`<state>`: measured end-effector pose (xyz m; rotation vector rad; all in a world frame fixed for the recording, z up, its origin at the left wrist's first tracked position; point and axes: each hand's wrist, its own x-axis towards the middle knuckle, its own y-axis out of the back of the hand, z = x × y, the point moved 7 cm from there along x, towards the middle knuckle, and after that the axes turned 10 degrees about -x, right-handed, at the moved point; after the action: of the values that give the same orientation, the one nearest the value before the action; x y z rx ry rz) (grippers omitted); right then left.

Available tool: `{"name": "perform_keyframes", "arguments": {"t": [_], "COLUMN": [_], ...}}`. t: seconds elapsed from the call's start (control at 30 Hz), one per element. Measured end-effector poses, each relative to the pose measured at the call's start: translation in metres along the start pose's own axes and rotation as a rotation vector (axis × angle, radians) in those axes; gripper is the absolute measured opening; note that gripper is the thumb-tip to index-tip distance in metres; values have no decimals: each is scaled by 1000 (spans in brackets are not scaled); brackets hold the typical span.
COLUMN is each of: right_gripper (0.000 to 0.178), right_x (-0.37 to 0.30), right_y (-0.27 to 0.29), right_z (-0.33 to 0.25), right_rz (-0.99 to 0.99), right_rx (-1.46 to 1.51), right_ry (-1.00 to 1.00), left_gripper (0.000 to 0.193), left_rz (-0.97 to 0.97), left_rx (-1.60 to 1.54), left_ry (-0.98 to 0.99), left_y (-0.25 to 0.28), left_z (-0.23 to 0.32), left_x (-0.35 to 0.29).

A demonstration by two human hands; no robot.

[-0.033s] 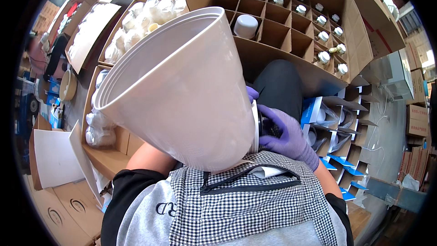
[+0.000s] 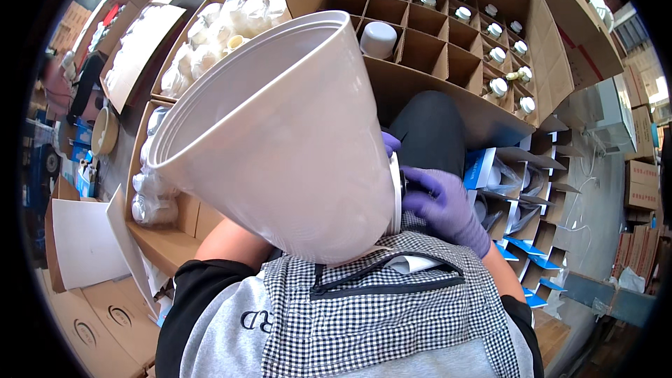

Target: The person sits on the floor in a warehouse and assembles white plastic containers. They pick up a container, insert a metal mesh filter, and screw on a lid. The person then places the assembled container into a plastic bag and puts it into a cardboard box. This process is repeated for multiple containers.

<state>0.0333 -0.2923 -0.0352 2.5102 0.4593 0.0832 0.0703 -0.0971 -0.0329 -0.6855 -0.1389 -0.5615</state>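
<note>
A large off-white plastic tub (image 2: 294, 140), tapered and wide-mouthed, lies tilted across my lap with its opening toward the upper left. Its narrow end, on the right, has a white collar (image 2: 396, 196) with a black fitting (image 2: 404, 183) at it, mostly covered by fingers. My left hand (image 2: 390, 143), in a purple glove, reaches round behind the tub and holds it near that end; only some fingertips show. My right hand (image 2: 448, 208), also purple-gloved, is closed with bent fingers on the black fitting, slightly blurred.
Ahead stands a divided carton (image 2: 483, 115) with several white-capped bottles and a white rounded piece (image 2: 378, 40). Bagged white parts fill a box (image 2: 183, 73) at left. Blue-and-white small boxes (image 2: 518, 189) sit on the right. A checked apron (image 2: 364, 322) covers my front.
My right hand has turned at the black fitting, its fingers curling over more of it. The tub has shifted very slightly to the right.
</note>
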Motion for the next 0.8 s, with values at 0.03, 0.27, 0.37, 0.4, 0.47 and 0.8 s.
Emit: {"name": "perform_keyframes", "arguments": {"t": [0.03,0.27,0.37,0.4,0.47,0.8], "right_gripper": [36,37,38,42,50,84], "right_x": [-1,2,-6,-8,-9,25], "right_y": [-3,-3,-1,1,-4,12], "right_z": [20,17,-6,-23,-9,-11], "right_rz": [-175,-152,31,136,6,82], "right_rx": [2,21,25,-54,-313,-175], "right_ry": [-143,-199,86,264,390,85], "left_gripper": [41,43,44,44,44,47], "left_rz": [5,30,39,42,45,144], "left_rx": [-8,0,-12,-12,-14,10], "left_ry": [-1,12,34,38,35,121], "left_y": [1,6,7,8,10,60], "left_z": [-1,-3,-6,-6,-8,-11], "left_x": [0,2,-4,-4,-5,-6]}}
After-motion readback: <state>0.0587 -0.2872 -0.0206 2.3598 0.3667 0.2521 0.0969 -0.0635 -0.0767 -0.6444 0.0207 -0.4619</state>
